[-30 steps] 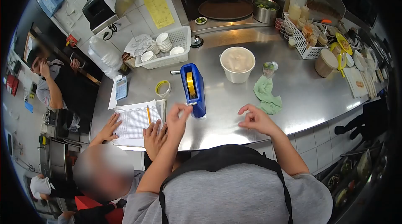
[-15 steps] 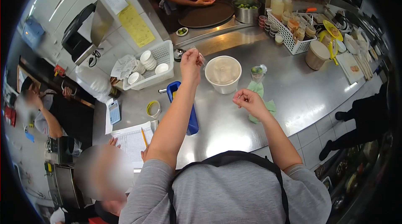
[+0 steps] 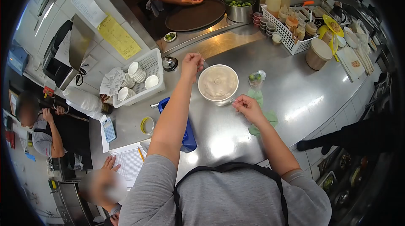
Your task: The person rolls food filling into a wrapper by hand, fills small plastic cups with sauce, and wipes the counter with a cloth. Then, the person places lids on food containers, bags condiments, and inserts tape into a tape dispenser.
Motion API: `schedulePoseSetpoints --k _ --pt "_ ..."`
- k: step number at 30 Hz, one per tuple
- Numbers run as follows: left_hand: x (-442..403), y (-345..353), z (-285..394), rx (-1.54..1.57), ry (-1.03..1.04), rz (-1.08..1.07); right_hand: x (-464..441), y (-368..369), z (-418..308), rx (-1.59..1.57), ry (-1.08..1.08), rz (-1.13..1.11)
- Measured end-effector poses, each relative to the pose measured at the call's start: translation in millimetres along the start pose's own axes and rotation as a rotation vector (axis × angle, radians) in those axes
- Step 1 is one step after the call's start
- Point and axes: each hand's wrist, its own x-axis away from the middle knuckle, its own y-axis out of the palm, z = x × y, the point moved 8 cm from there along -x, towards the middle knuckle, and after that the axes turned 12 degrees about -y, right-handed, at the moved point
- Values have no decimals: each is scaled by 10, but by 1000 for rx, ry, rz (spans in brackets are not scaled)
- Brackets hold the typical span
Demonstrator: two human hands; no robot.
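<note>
A white round tub (image 3: 219,83) with a translucent lid stands on the steel counter. Between my hands a thin clear strip, which looks like tape, stretches across the lid; it is hard to see in the middle. My left hand (image 3: 193,64) pinches one end at the tub's far left edge. At the near right edge, my right hand (image 3: 248,108) pinches the other end. Just right of the tub lie a clear bag of green pieces (image 3: 255,78) and crumpled green paper (image 3: 257,96). My left forearm partly covers a blue tape dispenser (image 3: 189,138).
White basket with small cups (image 3: 156,86), tape roll (image 3: 147,125), calculator (image 3: 109,130) and gridded sheet (image 3: 127,167) are left. Sauce basket (image 3: 291,36) and lidded tub (image 3: 318,54) stand right. A pot of limes (image 3: 239,6) and tray (image 3: 196,15) are beyond; co-workers are near.
My right hand has come to the tub's near right rim, and the clear strip now reaches across the lid. My view has shifted slightly. The left co-worker's hand has moved on the sheet.
</note>
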Motion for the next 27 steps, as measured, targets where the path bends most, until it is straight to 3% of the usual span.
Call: schedulePoseSetpoints --k 1,3,4,6,8,10,12,14,16,17,19,20,23,24,26,27 --pt "-155 -112 -112 -1 -5 0 -16 -4 96 -23 11 7" --pt "-479 -137 -525 -290 -249 -224 -91 6 188 -44 28 12" --pt "-515 -142 -614 -290 -254 -226 -109 17 239 -65 47 14" --pt "-323 -11 -888 -304 -508 -353 -204 20 284 -37 14 14" --pt "-301 -80 -893 -328 -569 -393 -254 -5 281 -9 -26 9" --pt "-269 -122 -946 -346 -630 -427 -255 -113 135 321 -192 14" --pt "-48 -103 -778 -498 -607 -263 -270 -159 115 314 -248 13" --pt "-77 -87 -912 -501 -604 -334 -276 -231 113 306 -306 6" --pt "83 5 -977 -434 -597 -450 -301 -336 358 -48 -73 -4" --pt "148 37 -1046 -514 -630 -458 -334 -360 348 -49 -73 -29" --pt "344 169 -1195 -557 -713 -470 -374 -547 513 -488 133 287" --pt "469 278 -1257 -618 -701 -578 -416 -561 530 -489 142 255" --pt "562 259 -1170 -1049 -472 -493 -482 -654 656 -328 282 272" --pt "655 244 -980 -1149 -347 -461 -481 -674 640 -111 278 262" --pt "858 118 -471 -1245 -161 -146 -556 -669 656 133 185 222" --pt "545 -75 -565 -1216 56 41 -598 -686 756 160 110 200"
